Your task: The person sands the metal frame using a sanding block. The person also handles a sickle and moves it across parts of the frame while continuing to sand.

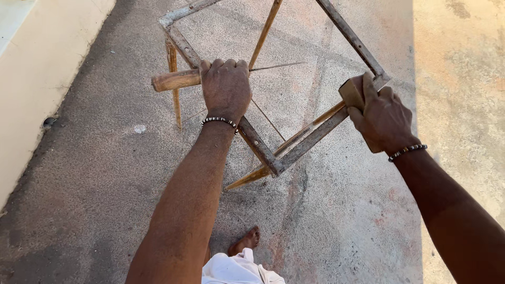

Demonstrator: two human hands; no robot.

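A square metal frame [310, 141] on thin wooden legs stands on the concrete floor. My left hand [226, 87] is closed around a wooden handle [173, 80] that lies across the frame's left bar; a thin metal spike runs out of the handle to the right. My right hand [384, 115] grips a tan wooden block [351, 93] pressed against the frame's right bar near its far corner. Both wrists wear beaded bracelets.
Grey concrete floor [94, 173] spreads all around, sunlit at the right. A pale low wall [37, 73] runs along the left. My bare foot [246, 242] and white cloth [236, 269] show at the bottom. A wooden leg [173, 84] stands at the frame's left corner.
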